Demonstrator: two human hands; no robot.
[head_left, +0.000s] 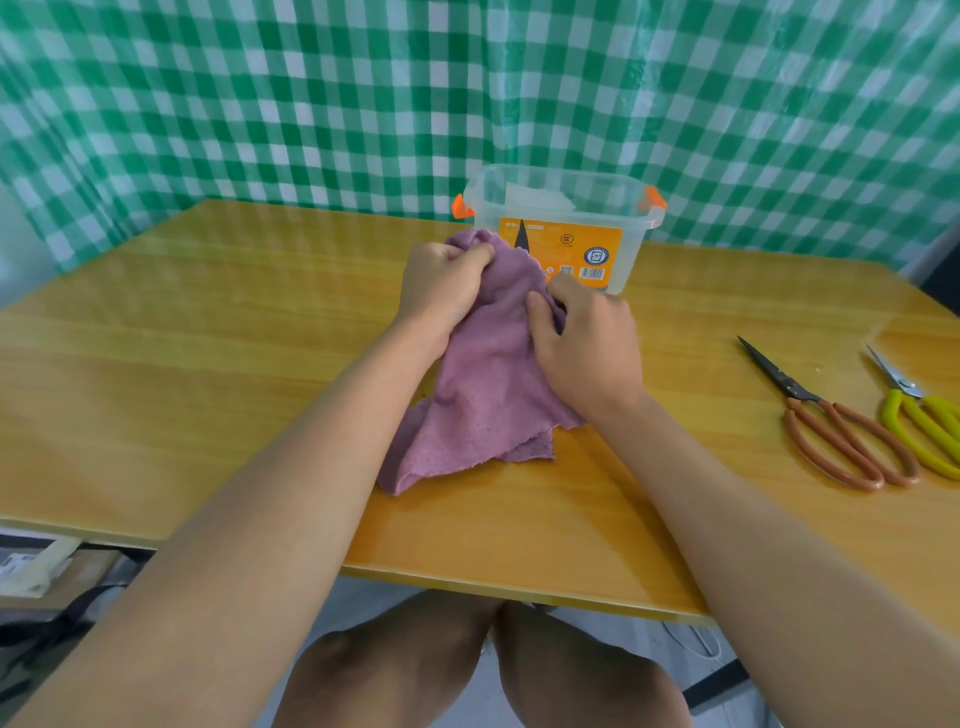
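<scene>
The purple cloth (483, 384) lies at the centre of the frame, soft and nubbly with ragged edges. Its upper end is bunched and raised, gripped by the left hand (441, 291) and the right hand (582, 343). Its lower part drapes in loose folds toward the lower left.

head cam | wide-angle | faces forward and down | close over table (208, 353) | left hand (444, 291), right hand (587, 345) centred
</scene>
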